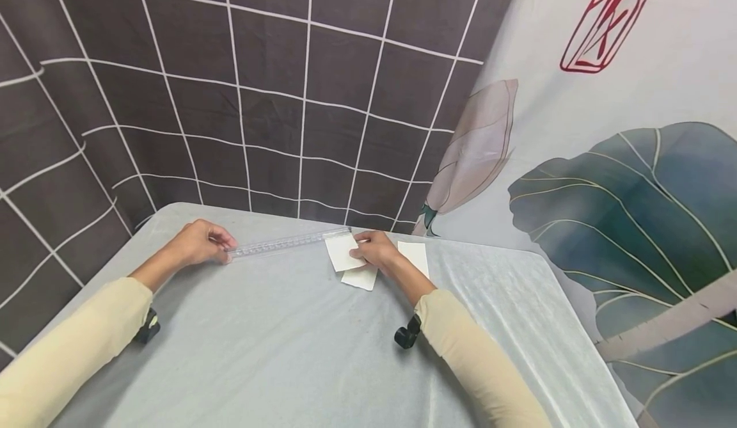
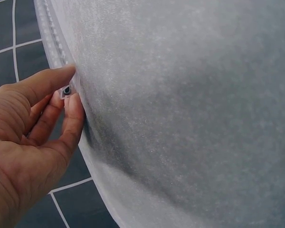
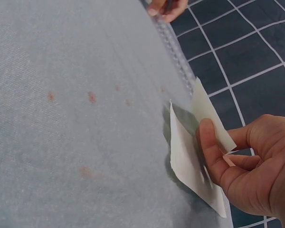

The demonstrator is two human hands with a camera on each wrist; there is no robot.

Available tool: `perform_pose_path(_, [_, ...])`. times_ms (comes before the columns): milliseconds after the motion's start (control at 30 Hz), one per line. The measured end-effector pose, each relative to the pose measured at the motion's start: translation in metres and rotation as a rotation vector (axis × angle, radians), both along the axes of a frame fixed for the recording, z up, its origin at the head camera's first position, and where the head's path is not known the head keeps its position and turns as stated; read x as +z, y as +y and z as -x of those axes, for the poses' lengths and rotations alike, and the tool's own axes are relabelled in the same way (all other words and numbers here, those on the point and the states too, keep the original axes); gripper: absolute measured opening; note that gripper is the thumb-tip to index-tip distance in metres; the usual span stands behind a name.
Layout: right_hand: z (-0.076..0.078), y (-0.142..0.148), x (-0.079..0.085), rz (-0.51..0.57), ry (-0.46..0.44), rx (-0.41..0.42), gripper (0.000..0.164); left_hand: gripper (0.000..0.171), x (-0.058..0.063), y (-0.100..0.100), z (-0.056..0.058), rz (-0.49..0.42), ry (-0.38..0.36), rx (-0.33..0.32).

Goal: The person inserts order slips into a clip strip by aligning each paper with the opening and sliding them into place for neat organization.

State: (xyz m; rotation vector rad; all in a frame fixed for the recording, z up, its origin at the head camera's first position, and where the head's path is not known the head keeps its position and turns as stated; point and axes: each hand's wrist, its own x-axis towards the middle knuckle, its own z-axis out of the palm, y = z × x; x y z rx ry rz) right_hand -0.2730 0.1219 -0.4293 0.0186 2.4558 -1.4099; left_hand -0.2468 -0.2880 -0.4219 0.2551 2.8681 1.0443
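My left hand (image 1: 198, 242) pinches one end of a long clear ruler (image 1: 282, 244) between thumb and fingers; the left wrist view shows a small hole in that end (image 2: 66, 90). My right hand (image 1: 381, 250) pinches a small white paper piece (image 1: 343, 253), with the thumb on its front. The ruler's other end reaches the top edge of this paper, and the contact there cannot be made out clearly. Just below it is a second white paper piece (image 1: 360, 279), which looks slightly bent in the right wrist view (image 3: 187, 156).
A third white paper piece (image 1: 416, 258) lies right of my right hand, partly behind the wrist. Pale grey cloth (image 1: 276, 351) covers the table. Behind its far edge hangs a dark gridded curtain (image 1: 270, 121), with a leaf-patterned cloth (image 1: 622, 217) on the right.
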Motion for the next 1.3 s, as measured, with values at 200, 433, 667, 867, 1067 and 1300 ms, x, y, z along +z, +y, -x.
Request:
perform_pose_path(200, [0.002, -0.005, 0.003, 0.027, -0.025, 0.013, 0.055, 0.031, 0.002, -0.001, -0.003, -0.003, -0.001, -0.008])
perform_pose_path(433, [0.003, -0.01, 0.004, 0.018, -0.037, 0.017, 0.054, 0.031, 0.002, -0.002, -0.003, -0.003, -0.006, -0.012])
perform_pose_path(667, [0.002, -0.01, 0.004, 0.048, -0.043, 0.015, 0.055, 0.032, 0.003, -0.001, -0.002, 0.002, -0.011, -0.007])
perform_pose_path(867, [0.002, -0.012, 0.003, 0.031, -0.044, 0.016, 0.056, 0.031, 0.003, -0.001, -0.002, -0.007, -0.012, -0.008])
perform_pose_path(1067, [0.0, -0.014, 0.005, 0.046, -0.053, 0.027, 0.057, 0.032, 0.003, 0.0, -0.001, -0.007, -0.016, -0.006])
perform_pose_path(1300, [0.003, -0.017, 0.004, 0.049, -0.073, 0.037, 0.059, 0.033, 0.002, 0.001, 0.0, -0.006, -0.009, -0.006])
